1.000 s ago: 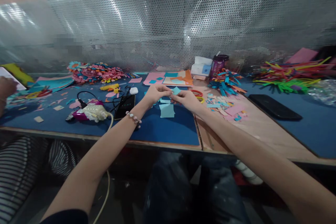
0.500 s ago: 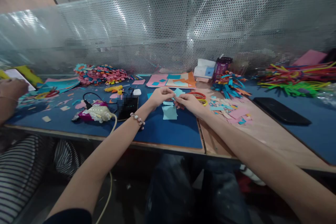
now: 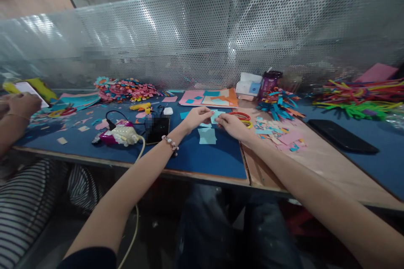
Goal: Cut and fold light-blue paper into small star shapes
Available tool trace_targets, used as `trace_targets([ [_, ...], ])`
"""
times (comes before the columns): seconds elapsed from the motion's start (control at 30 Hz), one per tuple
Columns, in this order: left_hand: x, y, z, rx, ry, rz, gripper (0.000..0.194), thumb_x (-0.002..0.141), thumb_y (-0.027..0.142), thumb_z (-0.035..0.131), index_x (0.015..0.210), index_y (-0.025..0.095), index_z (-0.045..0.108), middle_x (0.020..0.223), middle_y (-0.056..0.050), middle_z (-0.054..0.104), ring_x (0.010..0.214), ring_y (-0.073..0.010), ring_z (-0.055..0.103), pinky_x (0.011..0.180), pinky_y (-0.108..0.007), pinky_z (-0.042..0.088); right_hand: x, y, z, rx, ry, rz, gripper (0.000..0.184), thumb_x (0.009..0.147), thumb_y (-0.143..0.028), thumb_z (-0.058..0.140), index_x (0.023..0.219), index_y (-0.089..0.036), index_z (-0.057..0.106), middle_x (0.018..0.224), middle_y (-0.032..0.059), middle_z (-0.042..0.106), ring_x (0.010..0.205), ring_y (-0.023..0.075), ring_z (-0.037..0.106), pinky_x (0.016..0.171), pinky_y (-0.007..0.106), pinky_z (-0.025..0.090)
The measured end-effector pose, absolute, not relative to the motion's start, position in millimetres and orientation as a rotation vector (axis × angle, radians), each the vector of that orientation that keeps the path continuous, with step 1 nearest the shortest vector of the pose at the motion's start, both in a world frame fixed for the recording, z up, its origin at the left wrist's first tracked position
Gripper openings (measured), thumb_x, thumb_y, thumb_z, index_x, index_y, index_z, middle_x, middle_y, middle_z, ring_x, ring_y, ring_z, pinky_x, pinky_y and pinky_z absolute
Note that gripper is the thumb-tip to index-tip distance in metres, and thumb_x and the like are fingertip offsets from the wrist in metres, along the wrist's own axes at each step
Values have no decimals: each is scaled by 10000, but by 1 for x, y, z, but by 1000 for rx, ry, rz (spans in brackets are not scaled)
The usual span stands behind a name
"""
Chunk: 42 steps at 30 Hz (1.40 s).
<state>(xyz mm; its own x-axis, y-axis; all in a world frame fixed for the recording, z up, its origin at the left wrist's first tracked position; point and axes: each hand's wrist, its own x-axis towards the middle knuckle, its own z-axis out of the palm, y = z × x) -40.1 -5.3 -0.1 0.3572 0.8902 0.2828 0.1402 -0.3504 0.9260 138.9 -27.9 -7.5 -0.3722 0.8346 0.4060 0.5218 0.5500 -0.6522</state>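
Between my two hands is a small light-blue paper square [image 3: 215, 116], raised a little over the table. My left hand [image 3: 198, 118] pinches its left edge between thumb and fingers. On the other side my right hand [image 3: 231, 125] grips the right edge, fingers closed. Just below the hands, more light-blue paper squares [image 3: 207, 135] lie loosely stacked on the blue mat [image 3: 202, 162]. Scissors with red and yellow handles [image 3: 241, 117] rest behind my right hand, their blades hidden.
Paper scraps [image 3: 280, 132] lie to the right, near a black phone [image 3: 342, 135]. A power strip [image 3: 120, 134] with a cable and another phone [image 3: 158, 128] sit left. Coloured sheets [image 3: 189, 97] lie behind. At far left, another person's hand [image 3: 23, 105] holds a phone.
The paper square has turned between my fingers and now faces me more flatly. My hands have moved slightly apart. The view has shifted a little to the left.
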Motion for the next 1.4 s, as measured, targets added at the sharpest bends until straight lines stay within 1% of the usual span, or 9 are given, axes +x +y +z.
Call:
trace_targets([
  [0.1,-42,-4,-1,1760,923,1114,356,692,471,668,769,131,601,662,-14,600,636,-112,570,675,-278,490,137,-29,-8,-1078,-2074,511,259,875,-345,416,672,-195,476,641,4,553,606,135,489,602,260,356],
  [0.2,-43,-4,0,1754,926,1130,362,693,477,667,779,130,606,682,-22,613,660,-126,588,691,-291,496,136,-28,-9,-1082,-2054,531,252,891,-349,387,702,-200,461,653,0,541,608,136,485,600,260,356],
  [0.27,-43,-3,0,1716,907,1116,369,732,496,624,785,131,595,688,-31,617,660,-132,600,687,-299,502,136,-25,-11,-1093,-2052,524,272,896,-366,380,694,-202,455,636,-5,523,601,137,479,596,263,351],
  [0.43,-40,-3,2,1600,842,1055,389,812,524,516,906,149,559,730,-48,631,658,-144,630,662,-309,511,142,-19,-13,-1053,-2027,559,313,872,-443,424,676,-201,458,624,-9,517,593,137,468,589,267,347],
  [0.6,-42,-3,1,1671,826,1023,300,803,442,569,834,144,556,714,-32,607,662,-125,609,675,-301,515,143,-19,-13,-998,-2037,611,298,855,-430,437,667,-199,448,629,-11,504,599,136,456,584,268,348],
  [0.73,-42,-4,2,1679,856,1006,263,810,404,568,824,142,559,708,-43,622,684,-141,625,676,-302,509,142,-20,-13,-1032,-2023,654,300,860,-434,430,668,-204,438,614,-11,505,579,135,462,572,271,353],
  [0.93,-41,-8,5,1631,826,991,358,826,498,518,803,142,543,719,-55,622,679,-144,626,677,-303,500,142,-22,-11,-1011,-2017,652,334,846,-470,456,645,-203,439,582,-15,496,562,130,452,566,266,350],
  [1.13,-42,-9,4,1612,803,968,343,805,485,559,760,147,529,695,-43,602,682,-145,617,677,-302,500,145,-24,-9,-926,-2036,653,321,849,-443,455,653,-190,490,612,-8,524,601,138,483,602,270,364],
  [1.4,-42,-12,7,1566,777,959,439,817,552,501,781,122,581,743,-85,637,688,-159,632,687,-313,502,144,-20,-12,-952,-2038,658,331,854,-441,439,635,-194,473,597,-6,522,577,136,474,585,272,364],
])
